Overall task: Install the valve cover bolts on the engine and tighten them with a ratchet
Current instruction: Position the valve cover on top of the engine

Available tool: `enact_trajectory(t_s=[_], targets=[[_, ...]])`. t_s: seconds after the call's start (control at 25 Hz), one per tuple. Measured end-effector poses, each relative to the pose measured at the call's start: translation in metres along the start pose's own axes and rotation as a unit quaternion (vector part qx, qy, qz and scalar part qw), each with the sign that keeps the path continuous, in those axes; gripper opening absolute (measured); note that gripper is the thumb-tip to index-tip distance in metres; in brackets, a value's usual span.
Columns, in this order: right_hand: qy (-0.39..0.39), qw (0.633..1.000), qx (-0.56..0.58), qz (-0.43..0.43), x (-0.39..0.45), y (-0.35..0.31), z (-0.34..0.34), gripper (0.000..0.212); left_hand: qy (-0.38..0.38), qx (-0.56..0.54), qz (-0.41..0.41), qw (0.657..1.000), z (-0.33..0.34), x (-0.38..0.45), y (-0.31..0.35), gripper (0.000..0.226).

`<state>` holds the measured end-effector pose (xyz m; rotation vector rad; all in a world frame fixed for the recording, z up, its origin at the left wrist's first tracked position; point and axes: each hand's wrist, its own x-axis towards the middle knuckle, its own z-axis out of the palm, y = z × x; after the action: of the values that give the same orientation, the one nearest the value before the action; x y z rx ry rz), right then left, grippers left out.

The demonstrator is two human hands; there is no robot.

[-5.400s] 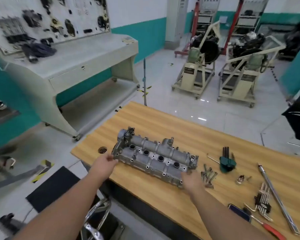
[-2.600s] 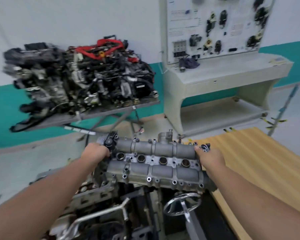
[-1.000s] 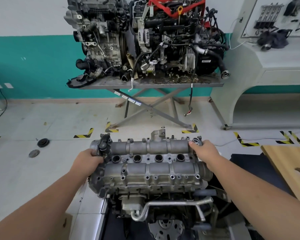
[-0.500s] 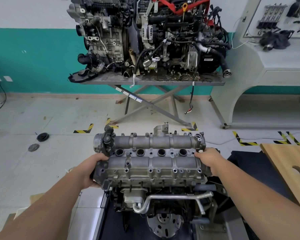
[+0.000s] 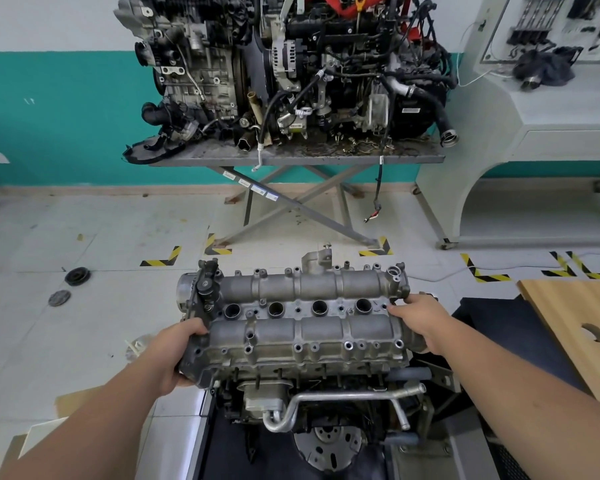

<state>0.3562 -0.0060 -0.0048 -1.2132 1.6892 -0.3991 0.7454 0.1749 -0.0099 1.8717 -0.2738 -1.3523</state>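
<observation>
A person's two bare hands gripped a grey aluminium valve cover (image 5: 302, 327) seated level on top of an engine (image 5: 312, 407) in a workshop, seen from a head-worn camera looking down. The left hand (image 5: 175, 355) wrapped around the cover's near left corner, thumb on top beside a black fitting and fingers curled under the edge. The right hand (image 5: 418, 315) lay over the cover's right end, its fingers bent across the top surface towards the rightmost of four round plug wells; whether they closed around the casting or merely pressed on it could not be told for certain from this angle. The bolt holes along the cover's front flange appeared open, with no bolts or ratchet visible. Below the cover, a bent metal pipe (image 5: 340, 400) ran across the front of the engine. Beyond it, a scissor-leg metal table (image 5: 298, 157) against a teal and white wall carried two more engines (image 5: 291, 71) thick with hoses and wiring. A pale training console (image 5: 534, 109) stood at right, and the corner of a wooden workbench (image 5: 575, 317) with a round hole entered the frame at the right edge. Yellow and black tape marked the tiled floor (image 5: 84, 237)
</observation>
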Motion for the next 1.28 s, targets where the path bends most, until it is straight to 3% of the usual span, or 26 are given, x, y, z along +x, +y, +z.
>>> enact_trajectory(t_s=[0.08, 0.24, 0.68, 0.92, 1.28], targets=[[0.004, 1.000, 0.021, -0.009, 0.000, 0.004, 0.000, 0.023, -0.004, -0.005, 0.008, 1.000, -0.003, -0.002, -0.003, 0.027], [0.044, 0.999, 0.015, -0.010, -0.004, 0.011, 0.003, 0.058, 0.005, -0.043, 0.048, 0.998, -0.002, -0.007, -0.023, 0.035], [0.043, 0.999, 0.014, -0.009, -0.005, 0.012, 0.000, 0.011, 0.043, -0.040, 0.059, 0.997, 0.005, -0.017, -0.026, 0.034], [0.050, 0.996, -0.062, -0.028, -0.001, 0.005, 0.000, 0.016, 0.060, -0.043, 0.066, 0.995, 0.008, -0.019, -0.028, 0.035], [0.061, 0.995, -0.069, -0.042, -0.006, 0.007, 0.001, 0.023, 0.069, -0.024, 0.065, 0.995, 0.007, -0.024, -0.027, 0.034]])
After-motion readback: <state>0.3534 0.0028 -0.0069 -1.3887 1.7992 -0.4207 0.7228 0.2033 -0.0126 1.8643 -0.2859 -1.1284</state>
